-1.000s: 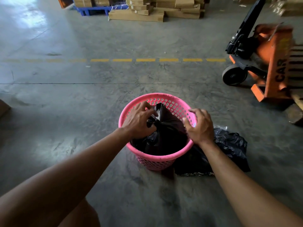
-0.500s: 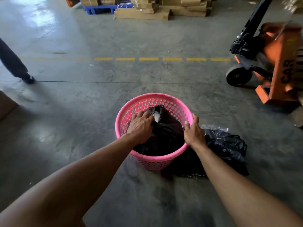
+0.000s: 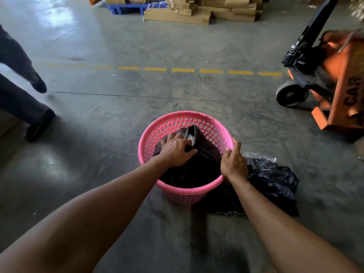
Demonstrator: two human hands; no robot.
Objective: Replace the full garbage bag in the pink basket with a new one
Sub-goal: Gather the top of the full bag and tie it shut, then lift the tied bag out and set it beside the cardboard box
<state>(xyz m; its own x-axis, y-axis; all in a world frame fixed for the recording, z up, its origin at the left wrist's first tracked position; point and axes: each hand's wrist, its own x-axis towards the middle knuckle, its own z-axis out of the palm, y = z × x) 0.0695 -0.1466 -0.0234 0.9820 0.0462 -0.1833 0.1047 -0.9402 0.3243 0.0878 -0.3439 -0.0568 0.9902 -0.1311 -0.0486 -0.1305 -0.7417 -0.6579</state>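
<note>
My left hand point(image 3: 177, 151) is down inside the pink basket point(image 3: 222, 179), fingers clenched around the gathered neck of the full black bag point(image 3: 199, 164). That's my lifting grip, right where the plastic bunches. My right hand point(image 3: 233, 164) is curled over the basket's right rim, thumb inside, pinning it to the floor point(image 3: 118, 125), I'd say so the basket doesn't ride up with the bag. The bag sits deep in the basket, not yet lifted. Just beside the basket on the right lies a crumpled black bag point(image 3: 275, 182) with some clear plastic, close to hand; whether it's the replacement I can't tell. A person's legs point(image 3: 21, 99) are at the left edge, an orange pallet jack point(image 3: 338, 79) well off to the right.
</note>
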